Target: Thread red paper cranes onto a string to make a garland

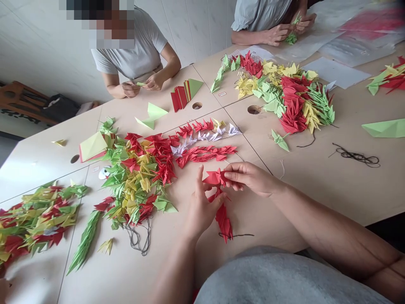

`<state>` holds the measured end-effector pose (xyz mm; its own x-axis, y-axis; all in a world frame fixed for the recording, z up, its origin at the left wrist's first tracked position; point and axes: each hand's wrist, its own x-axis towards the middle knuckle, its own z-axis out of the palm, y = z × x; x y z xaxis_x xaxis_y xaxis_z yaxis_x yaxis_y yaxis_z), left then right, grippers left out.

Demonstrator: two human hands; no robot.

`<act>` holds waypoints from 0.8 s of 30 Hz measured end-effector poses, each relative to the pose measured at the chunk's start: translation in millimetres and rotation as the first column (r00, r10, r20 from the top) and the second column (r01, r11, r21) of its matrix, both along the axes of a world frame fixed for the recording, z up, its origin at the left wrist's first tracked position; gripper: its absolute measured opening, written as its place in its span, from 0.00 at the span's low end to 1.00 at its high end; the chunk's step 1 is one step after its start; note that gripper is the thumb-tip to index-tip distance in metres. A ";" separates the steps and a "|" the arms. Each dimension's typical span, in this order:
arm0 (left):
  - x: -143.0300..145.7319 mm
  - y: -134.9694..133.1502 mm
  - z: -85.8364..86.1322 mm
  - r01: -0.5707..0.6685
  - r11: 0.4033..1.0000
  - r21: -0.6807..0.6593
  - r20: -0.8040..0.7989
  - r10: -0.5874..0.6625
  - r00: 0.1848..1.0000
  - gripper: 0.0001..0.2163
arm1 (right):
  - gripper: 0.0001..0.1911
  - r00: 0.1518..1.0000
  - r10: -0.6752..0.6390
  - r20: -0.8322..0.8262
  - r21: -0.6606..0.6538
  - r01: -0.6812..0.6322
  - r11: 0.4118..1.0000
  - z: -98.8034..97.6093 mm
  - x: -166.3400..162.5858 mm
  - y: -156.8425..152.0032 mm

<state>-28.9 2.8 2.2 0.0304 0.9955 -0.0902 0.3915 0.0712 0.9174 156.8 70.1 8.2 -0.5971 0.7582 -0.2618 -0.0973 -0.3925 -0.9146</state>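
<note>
A red folded paper crane (217, 177) is pinched between the thumb and fingers of my right hand (248, 178). Just left of it, my left hand (204, 207) has its index finger raised, and its thumb lies against the top of a short string of red paper cranes (223, 219); its other fingers are partly hidden. That string runs down toward me, with a dark cord (242, 234) at its lower end. Beside my hands lies a large heap of strung green, yellow and red cranes (136, 181), with rows of red cranes (207, 155) and white cranes (210, 137) reaching right.
Across the table one person (144, 82) folds green paper; another person's hands (289, 31) hold green cranes. More strung cranes lie at far left (38, 219) and back right (292, 97). Black cord (356, 156), folded sheets (183, 96) and table holes (254, 109) are around.
</note>
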 end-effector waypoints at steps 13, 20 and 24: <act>-2.4 2.3 -1.1 -0.007 0.998 -0.057 0.242 0.021 0.970 0.39 | 0.24 0.981 -0.191 0.036 -0.001 0.191 0.982 -4.3 1.3 3.7; -2.2 6.5 2.0 -0.127 0.986 -0.111 0.258 0.152 0.954 0.31 | 0.19 0.984 0.035 0.177 0.254 -0.080 0.964 -0.6 -0.5 -4.1; -2.7 7.1 1.3 -0.123 0.984 -0.132 0.292 0.157 0.943 0.30 | 0.15 0.945 0.092 0.313 0.339 -0.201 0.919 1.1 -3.5 -6.8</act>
<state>-31.6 9.9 3.6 -0.0658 0.9758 -0.2084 0.0781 0.2132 0.9739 153.3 63.4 9.3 -0.6501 0.7424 -0.1620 0.2213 -0.0190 -0.9750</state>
